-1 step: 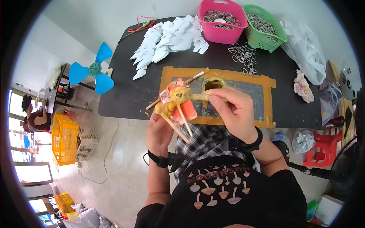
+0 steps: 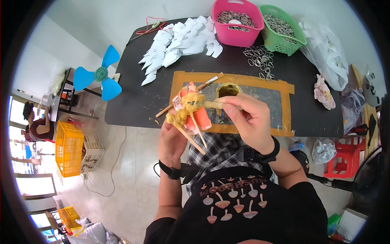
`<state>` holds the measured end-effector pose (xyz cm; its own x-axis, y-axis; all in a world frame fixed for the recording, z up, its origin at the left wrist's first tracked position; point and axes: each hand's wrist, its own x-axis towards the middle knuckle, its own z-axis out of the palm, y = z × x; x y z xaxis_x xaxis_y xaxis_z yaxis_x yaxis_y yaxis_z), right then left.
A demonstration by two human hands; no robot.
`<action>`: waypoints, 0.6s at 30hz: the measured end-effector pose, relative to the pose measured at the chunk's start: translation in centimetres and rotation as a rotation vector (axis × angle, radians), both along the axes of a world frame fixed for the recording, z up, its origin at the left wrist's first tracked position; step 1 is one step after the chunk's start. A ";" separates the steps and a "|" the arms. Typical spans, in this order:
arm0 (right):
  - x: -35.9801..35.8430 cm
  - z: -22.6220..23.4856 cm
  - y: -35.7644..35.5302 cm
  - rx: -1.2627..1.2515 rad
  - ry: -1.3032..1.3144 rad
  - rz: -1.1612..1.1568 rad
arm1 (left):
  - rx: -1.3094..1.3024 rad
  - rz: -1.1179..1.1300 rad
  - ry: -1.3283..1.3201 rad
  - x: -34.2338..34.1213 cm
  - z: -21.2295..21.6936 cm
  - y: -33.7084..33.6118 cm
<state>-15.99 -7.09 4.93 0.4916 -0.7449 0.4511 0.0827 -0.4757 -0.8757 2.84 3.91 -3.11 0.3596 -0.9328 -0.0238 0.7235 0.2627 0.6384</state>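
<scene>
In front of my chest, my left hand (image 2: 172, 142) is closed from below on an orange-red piece with pale edges (image 2: 202, 118). Yellow glue-like clumps (image 2: 191, 101) cover much of it, and two slim wooden sticks (image 2: 191, 138) jut from the clumps toward me. My right hand (image 2: 252, 118) pinches a glue-coated stick (image 2: 212, 104), whose far end meets the clumped mass. Just beyond the right fingers stands a round container (image 2: 228, 86) with a yellow-crusted rim and dark inside. A brush (image 2: 210, 81) with a wooden handle lies behind the held piece, partly hidden by it.
The black table (image 2: 134, 97) carries a tape-edged work sheet (image 2: 287, 105), stacked white cut pieces (image 2: 178, 40), loose metal rings (image 2: 260, 61), and pink (image 2: 239, 36) and green (image 2: 286, 44) baskets of rings. A blue-bladed fan (image 2: 100, 74) stands left; another person (image 2: 42, 122) sits farther off.
The orange-red piece and its protruding sticks have shifted very slightly in my left hand. My right hand has hardly moved.
</scene>
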 end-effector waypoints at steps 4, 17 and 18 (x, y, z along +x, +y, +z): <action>-0.4 -0.7 0.3 -0.287 0.049 -0.060 | -0.156 -0.088 0.146 -1.4 2.2 -0.8; -4.2 -1.7 -1.0 -0.630 0.107 -0.029 | -0.228 -0.048 0.167 -2.1 2.6 -2.6; -4.4 -1.6 -1.1 -0.629 0.103 -0.036 | -0.252 -0.050 0.193 -2.0 2.4 -2.8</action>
